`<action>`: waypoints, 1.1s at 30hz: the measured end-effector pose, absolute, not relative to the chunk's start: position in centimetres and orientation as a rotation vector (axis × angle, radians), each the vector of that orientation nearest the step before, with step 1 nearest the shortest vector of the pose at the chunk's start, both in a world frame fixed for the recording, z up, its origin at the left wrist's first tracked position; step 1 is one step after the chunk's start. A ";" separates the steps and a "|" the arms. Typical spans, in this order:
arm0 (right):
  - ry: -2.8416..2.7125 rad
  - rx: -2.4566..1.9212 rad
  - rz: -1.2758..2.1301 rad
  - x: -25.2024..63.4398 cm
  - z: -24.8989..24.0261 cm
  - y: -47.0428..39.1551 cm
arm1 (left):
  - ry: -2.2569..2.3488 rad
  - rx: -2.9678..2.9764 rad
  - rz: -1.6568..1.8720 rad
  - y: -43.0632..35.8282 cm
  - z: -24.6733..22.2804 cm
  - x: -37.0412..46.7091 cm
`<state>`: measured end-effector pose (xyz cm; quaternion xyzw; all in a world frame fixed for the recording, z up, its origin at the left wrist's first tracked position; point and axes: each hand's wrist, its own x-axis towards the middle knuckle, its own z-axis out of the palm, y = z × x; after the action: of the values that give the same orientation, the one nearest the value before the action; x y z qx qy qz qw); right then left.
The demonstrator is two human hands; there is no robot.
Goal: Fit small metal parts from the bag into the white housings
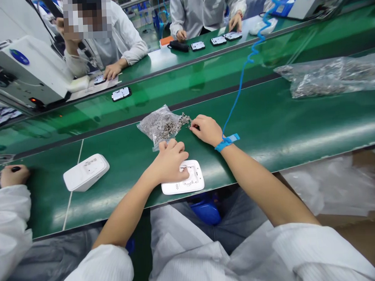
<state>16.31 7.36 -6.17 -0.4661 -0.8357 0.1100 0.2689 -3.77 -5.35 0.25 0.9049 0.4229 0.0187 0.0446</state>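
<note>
A white plastic housing (169,188) with rounded corners and a recessed middle lies on the green bench near its front edge. My left hand (171,162) is closed over its far side, thumb on the recess and fingers bent past the far edge; the palm covers part of it. Beyond it sits a clear plastic bag (155,123) with many small metal parts. Some spill from its right side in a loose heap (184,120). At that heap, my right hand (205,129) pinches a small metal part, mostly hidden by the fingertips. A blue strap circles my right wrist.
A second white housing (86,172) stands to the left, near a neighbour's hand (13,176). A blue coiled cord (242,80) runs up from my wrist. Another parts bag (336,76) lies at right. Across the conveyor, co-workers handle dark-edged phone-like units (121,94).
</note>
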 end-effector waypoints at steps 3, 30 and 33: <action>-2.261 -1.074 0.372 16.6 -6.2 7.1 | 1.320 2.695 0.096 -5.4 0.1 -4.0; -1.795 -0.748 0.736 13.4 -2.4 -1.8 | 1.144 1.548 1.136 -3.9 -3.2 -5.1; -1.753 -0.810 0.634 13.4 -2.3 -1.9 | 1.157 1.573 0.987 -4.1 -2.5 -4.9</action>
<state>13.36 -1.88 -2.35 -0.3389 -0.7332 0.2651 0.5266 -4.92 -4.06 -2.49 0.6388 0.4697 0.4010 0.4588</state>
